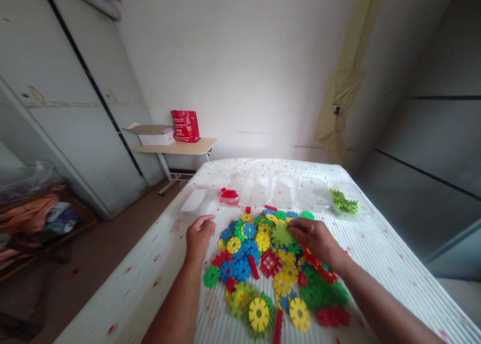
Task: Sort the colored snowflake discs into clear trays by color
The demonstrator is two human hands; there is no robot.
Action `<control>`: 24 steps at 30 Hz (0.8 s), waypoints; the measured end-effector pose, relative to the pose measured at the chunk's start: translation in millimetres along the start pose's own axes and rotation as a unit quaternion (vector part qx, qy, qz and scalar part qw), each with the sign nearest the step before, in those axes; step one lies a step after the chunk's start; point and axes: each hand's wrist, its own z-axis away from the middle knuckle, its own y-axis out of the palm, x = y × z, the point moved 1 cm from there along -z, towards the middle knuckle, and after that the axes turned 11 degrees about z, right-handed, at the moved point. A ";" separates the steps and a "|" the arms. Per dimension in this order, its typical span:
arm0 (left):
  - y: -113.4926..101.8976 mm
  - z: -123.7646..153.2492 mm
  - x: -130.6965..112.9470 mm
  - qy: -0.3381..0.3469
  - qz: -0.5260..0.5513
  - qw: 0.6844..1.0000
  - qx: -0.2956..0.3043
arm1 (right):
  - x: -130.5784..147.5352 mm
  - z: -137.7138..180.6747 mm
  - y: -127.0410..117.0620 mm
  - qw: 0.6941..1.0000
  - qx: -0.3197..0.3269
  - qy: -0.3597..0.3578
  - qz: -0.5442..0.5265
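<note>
A spread of plastic disc and gear pieces in blue, yellow, green and red lies in the middle of the table. My right hand (314,237) is at the right side of this heap, its fingers closed on the edge of a light green gear piece (281,235). To the left of the heap, my left hand (199,237) is held with thumb and fingers together; whatever is in it is too small to make out. Near it lie a green disc (212,276) and a yellow disc (233,245). A red square lattice piece (270,263) sits mid-heap.
Clear plastic containers stand in a row behind the heap. One holds red pieces (229,194), another light green pieces (343,202). At the left is a clear box with a white item (194,200). A side table (199,146) carries a red bag (185,126) and a carton (153,135).
</note>
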 end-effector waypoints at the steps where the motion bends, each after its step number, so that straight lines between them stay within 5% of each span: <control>1: 0.0 0.1 0.0 0.001 -0.001 1.000 0.000 | -1.1 -1.9 0.0 1.000 -0.007 0.000 0.008; 11: 1.0 2.7 -5.7 -0.003 0.015 1.000 -0.003 | 12.3 1.2 2.7 0.974 -0.102 -0.118 0.164; 24: 0.4 1.6 -3.7 -0.001 0.005 1.000 0.001 | 14.1 11.1 23.6 0.900 -0.059 -0.237 0.362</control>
